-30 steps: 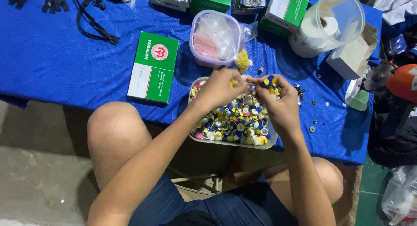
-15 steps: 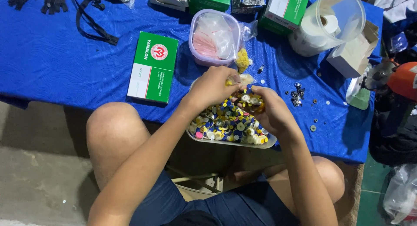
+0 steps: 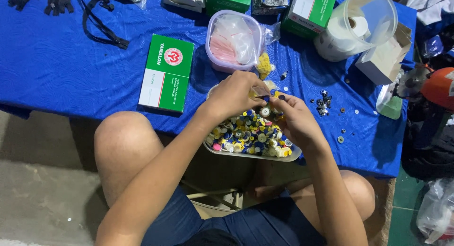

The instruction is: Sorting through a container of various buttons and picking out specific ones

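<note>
Both hands are held over the button tray (image 3: 293,157), frame centre. A small clear bag (image 3: 259,90) is pinched by the left hand (image 3: 235,94). Right hand (image 3: 294,119) fingers are curled; contents cannot be told.

Tray (image 3: 246,155) of buttons (image 3: 248,135) at table's (image 3: 71,71) near edge. Flat box (image 3: 166,73) left of it; lidded tub (image 3: 234,40) behind. Loose studs (image 3: 323,104) right.

Even overhead light fell brightly on the blue tablecloth (image 3: 71,66), leaving soft shadows beneath its near edge and a faint sheen on the clear plastic jar (image 3: 364,19) at its far right, everything reasonably sharp.
</note>
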